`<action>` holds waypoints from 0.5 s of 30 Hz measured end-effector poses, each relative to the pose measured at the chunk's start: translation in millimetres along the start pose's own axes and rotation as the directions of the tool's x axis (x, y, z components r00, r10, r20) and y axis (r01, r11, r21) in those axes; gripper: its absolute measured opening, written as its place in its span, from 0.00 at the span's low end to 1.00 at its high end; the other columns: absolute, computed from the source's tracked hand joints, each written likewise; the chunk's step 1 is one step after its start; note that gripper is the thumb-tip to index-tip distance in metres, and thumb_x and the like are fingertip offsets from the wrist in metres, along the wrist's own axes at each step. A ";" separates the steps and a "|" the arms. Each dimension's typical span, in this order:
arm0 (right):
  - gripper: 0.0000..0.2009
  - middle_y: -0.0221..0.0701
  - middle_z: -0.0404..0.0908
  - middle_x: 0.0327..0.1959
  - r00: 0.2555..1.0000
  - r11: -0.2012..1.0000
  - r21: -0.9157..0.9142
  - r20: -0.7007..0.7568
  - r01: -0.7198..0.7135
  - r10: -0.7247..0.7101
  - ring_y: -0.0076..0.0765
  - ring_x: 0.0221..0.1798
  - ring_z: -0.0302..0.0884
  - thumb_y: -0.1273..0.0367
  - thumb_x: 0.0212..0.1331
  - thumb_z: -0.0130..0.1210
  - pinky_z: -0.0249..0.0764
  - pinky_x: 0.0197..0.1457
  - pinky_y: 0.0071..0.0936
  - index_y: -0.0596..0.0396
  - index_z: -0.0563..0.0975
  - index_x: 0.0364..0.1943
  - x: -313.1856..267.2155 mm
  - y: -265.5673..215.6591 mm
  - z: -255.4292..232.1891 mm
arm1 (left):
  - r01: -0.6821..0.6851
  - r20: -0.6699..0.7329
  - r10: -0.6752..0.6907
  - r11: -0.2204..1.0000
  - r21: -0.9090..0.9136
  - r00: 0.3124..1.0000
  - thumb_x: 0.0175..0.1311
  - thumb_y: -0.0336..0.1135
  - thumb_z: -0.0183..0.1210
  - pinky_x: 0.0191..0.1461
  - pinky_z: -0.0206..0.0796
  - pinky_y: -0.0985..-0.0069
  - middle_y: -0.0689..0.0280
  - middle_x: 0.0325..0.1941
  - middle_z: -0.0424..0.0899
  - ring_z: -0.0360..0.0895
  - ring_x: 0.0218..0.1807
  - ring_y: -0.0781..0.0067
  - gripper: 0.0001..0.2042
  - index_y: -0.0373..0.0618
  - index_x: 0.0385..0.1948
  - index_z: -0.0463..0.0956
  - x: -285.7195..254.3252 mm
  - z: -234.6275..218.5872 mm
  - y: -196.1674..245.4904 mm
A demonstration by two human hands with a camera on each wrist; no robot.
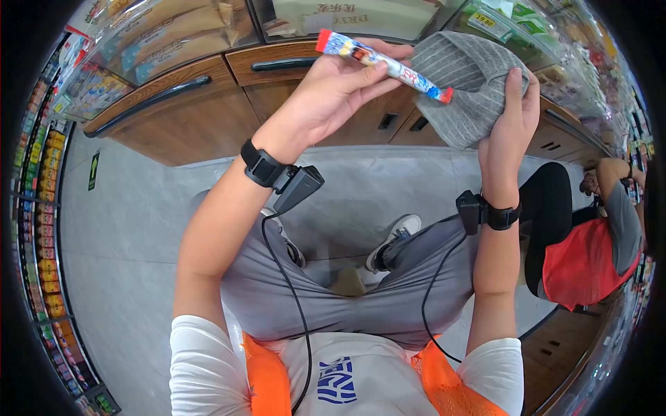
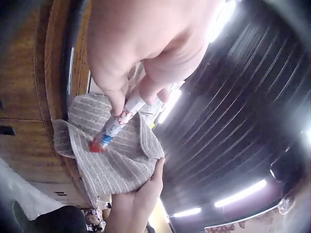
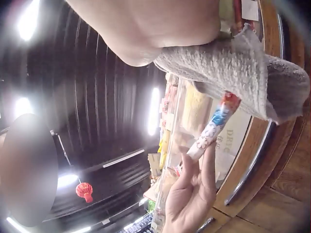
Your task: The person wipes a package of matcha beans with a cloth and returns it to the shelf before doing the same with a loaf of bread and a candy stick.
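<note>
My left hand (image 1: 333,93) pinches a slim tube-shaped snack packet (image 1: 407,75), printed white and blue with red crimped ends. It slants across the view, its lower red end overlapping a grey cloth (image 1: 461,125) with pale stripes. My right hand (image 1: 515,114) grips that cloth, thumb on the near face, and the fabric hangs folded with a hollow in its middle. From the left wrist, the packet (image 2: 116,125) lies in front of the cloth (image 2: 114,170). In the right wrist view, the packet's red tip (image 3: 230,98) is right at the cloth's edge.
Wooden drawers (image 1: 270,62) with dark handles run under clear bins of packaged goods (image 1: 173,35). A price tag (image 1: 489,26) sits on a bin at the right. A person in a red vest (image 1: 590,263) crouches close on the right. Stocked shelves (image 1: 48,229) stand at the far left.
</note>
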State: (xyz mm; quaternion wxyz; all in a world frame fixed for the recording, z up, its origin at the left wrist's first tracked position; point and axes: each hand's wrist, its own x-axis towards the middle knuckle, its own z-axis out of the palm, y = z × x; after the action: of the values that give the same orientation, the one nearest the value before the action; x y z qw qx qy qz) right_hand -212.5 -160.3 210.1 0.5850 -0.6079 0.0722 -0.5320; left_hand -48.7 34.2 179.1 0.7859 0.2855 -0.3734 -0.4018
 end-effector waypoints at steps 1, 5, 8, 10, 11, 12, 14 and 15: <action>0.12 0.29 0.83 0.52 0.999 1.000 0.015 -0.040 -0.010 0.010 0.24 0.52 0.80 0.65 0.76 0.55 0.75 0.58 0.25 0.56 0.75 0.55 2.2 0.0 -2.9 | -0.015 -0.006 0.015 1.000 0.000 1.000 0.76 0.28 0.55 0.77 0.68 0.65 0.46 0.72 0.71 0.70 0.74 0.53 0.14 0.38 0.59 0.71 -0.7 1.3 3.2; 0.12 0.30 0.82 0.52 0.988 0.989 0.101 -0.096 -0.111 0.120 0.25 0.51 0.80 0.63 0.77 0.54 0.76 0.56 0.26 0.54 0.74 0.55 10.8 -7.8 -6.1 | -0.050 -0.138 0.050 0.999 0.002 0.989 0.77 0.30 0.54 0.77 0.69 0.66 0.48 0.73 0.70 0.72 0.73 0.56 0.14 0.36 0.60 0.71 2.4 -2.6 7.7; 0.12 0.28 0.80 0.51 0.998 0.996 -0.064 -0.017 -0.055 0.054 0.20 0.53 0.75 0.63 0.77 0.54 0.71 0.57 0.21 0.55 0.74 0.54 8.3 4.4 -7.0 | -0.070 -0.170 0.077 0.996 0.048 0.982 0.76 0.27 0.54 0.76 0.69 0.66 0.49 0.73 0.71 0.72 0.73 0.57 0.13 0.36 0.59 0.72 2.7 1.0 7.9; 0.11 0.30 0.80 0.53 0.987 0.995 -0.035 0.126 -0.094 0.098 0.21 0.53 0.76 0.69 0.75 0.53 0.71 0.57 0.21 0.57 0.72 0.56 1.2 0.2 -4.3 | -0.079 -0.172 0.080 0.997 0.012 0.982 0.75 0.24 0.54 0.76 0.69 0.67 0.51 0.73 0.72 0.71 0.73 0.58 0.12 0.36 0.56 0.74 3.1 0.7 5.0; 0.11 0.30 0.80 0.53 0.977 0.995 -0.024 0.185 -0.102 0.104 0.21 0.52 0.76 0.71 0.75 0.53 0.71 0.57 0.21 0.58 0.72 0.56 -0.7 0.3 -3.2 | -0.080 -0.175 0.079 0.997 0.005 0.981 0.75 0.24 0.55 0.76 0.69 0.67 0.51 0.73 0.72 0.71 0.73 0.58 0.12 0.36 0.56 0.74 3.2 0.9 4.5; 0.11 0.30 0.80 0.53 0.964 0.994 -0.012 0.241 -0.110 0.110 0.21 0.52 0.76 0.73 0.74 0.52 0.71 0.57 0.21 0.59 0.71 0.57 -3.5 0.1 -1.8 | -0.079 -0.178 0.078 0.997 -0.002 0.981 0.74 0.24 0.55 0.76 0.69 0.68 0.51 0.73 0.72 0.71 0.73 0.58 0.11 0.36 0.55 0.75 3.0 1.4 3.2; 0.13 0.32 0.82 0.53 0.969 0.989 0.028 0.207 -0.146 0.137 0.22 0.53 0.78 0.79 0.72 0.50 0.72 0.57 0.21 0.59 0.70 0.57 -8.2 -7.4 1.1 | -0.072 -0.176 0.072 0.997 0.005 0.982 0.74 0.24 0.56 0.75 0.70 0.68 0.52 0.72 0.73 0.71 0.73 0.58 0.12 0.35 0.56 0.75 3.5 1.8 -0.8; 0.13 0.33 0.82 0.53 0.966 0.984 0.054 0.206 -0.170 0.155 0.23 0.53 0.78 0.79 0.72 0.50 0.72 0.57 0.21 0.59 0.70 0.57 -9.7 -10.8 0.0 | -0.075 -0.177 0.076 0.997 0.014 0.981 0.74 0.24 0.56 0.75 0.70 0.68 0.52 0.72 0.73 0.72 0.73 0.59 0.12 0.35 0.56 0.75 3.9 3.1 0.2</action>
State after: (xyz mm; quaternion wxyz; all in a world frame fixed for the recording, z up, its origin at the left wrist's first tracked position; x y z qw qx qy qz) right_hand -222.4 -150.0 213.1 0.6522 -0.6293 0.0433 -0.4204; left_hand -49.5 30.6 182.4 0.8296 0.3087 -0.3140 -0.3432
